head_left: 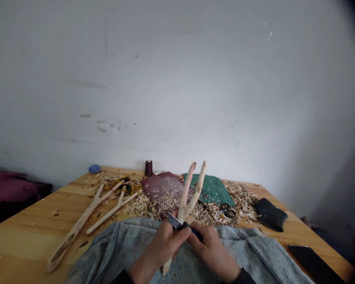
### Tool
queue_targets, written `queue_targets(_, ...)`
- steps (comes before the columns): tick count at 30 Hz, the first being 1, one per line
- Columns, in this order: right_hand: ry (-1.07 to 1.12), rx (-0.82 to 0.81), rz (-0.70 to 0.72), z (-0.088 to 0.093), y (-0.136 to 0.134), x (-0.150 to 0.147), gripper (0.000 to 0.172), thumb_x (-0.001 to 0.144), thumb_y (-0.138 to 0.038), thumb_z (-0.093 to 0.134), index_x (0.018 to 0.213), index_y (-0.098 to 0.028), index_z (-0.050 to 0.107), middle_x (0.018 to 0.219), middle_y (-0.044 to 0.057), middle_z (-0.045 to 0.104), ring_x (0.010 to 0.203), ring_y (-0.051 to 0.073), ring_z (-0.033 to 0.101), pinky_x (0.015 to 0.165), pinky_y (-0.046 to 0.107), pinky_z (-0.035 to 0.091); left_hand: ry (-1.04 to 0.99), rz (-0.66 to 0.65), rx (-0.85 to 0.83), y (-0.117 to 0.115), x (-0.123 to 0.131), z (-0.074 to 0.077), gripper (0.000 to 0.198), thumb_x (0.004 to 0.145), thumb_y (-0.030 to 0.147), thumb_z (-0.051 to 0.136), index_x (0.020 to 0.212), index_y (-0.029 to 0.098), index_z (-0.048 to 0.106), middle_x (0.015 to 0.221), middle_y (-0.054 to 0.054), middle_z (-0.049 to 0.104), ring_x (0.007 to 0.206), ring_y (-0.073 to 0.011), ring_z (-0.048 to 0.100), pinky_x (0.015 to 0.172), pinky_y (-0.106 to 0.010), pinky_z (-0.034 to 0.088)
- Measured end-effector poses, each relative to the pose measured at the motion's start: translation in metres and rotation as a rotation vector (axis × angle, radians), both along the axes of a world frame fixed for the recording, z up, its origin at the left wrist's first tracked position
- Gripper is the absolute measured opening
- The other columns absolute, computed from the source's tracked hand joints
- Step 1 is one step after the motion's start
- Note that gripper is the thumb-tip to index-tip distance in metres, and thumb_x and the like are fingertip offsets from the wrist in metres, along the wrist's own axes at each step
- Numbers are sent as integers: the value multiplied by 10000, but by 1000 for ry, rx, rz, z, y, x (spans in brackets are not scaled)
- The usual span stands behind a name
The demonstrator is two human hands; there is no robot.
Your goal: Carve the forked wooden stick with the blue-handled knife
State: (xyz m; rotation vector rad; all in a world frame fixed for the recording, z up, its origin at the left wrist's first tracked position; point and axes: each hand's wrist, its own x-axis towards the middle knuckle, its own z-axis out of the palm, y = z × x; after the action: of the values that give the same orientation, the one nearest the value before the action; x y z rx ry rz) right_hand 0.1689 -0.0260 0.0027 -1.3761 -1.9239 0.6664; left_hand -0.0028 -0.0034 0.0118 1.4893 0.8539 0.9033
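Knife handle [192, 230] partly hidden by the right hand [213, 252]; dark slab [313, 264] cut off at near right; tiny dark objects [229, 213] among shavings [242, 203] indistinct.

Quick tally from my remote feed, folks: one left hand [163, 246], one right hand [212, 250], one knife [175, 221] and one forked branch [185, 201] up close. Past those I count two more sticks: one long forked stick [79, 223], one shorter forked stick [112, 211]. Also singles of everything else: one spool of thread [148, 168], one blue roll [94, 169], one maroon pad [162, 191], one green cloth [208, 189], one pair of scissors [229, 213], one black pouch [270, 214], and one black phone [313, 265].
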Motion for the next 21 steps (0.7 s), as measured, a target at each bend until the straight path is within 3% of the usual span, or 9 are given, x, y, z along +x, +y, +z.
queue_targets(7, 98, -23, -45, -4, 2, -2, 560, 934, -682, 420, 883, -207, 713, 696, 14, 653, 653, 168, 574, 603, 250, 421, 60, 70, -35, 5, 3, -13, 610, 751, 823, 544, 787, 215, 509, 472, 84, 428, 392, -82, 378, 385, -209, 306)
queue_targets(13, 70, 47, -86, -3, 0, -2, 581, 946, -680, 402, 927, -197, 725, 760, 45, 702, 712, 189, 614, 668, 262, 453, 113, 123, -6, -1, 7, -5, 568, 777, 804, 509, 813, 238, 480, 445, 105, 397, 374, -89, 358, 386, -216, 301)
queue_targets(21, -38, 187, -210, -6, -2, -4, 560, 974, -659, 370, 920, -216, 707, 747, 48, 717, 683, 188, 649, 616, 249, 404, 103, 179, -15, -4, 10, 0, 486, 820, 706, 539, 937, 235, 529, 438, 127, 368, 342, -102, 340, 355, -220, 266)
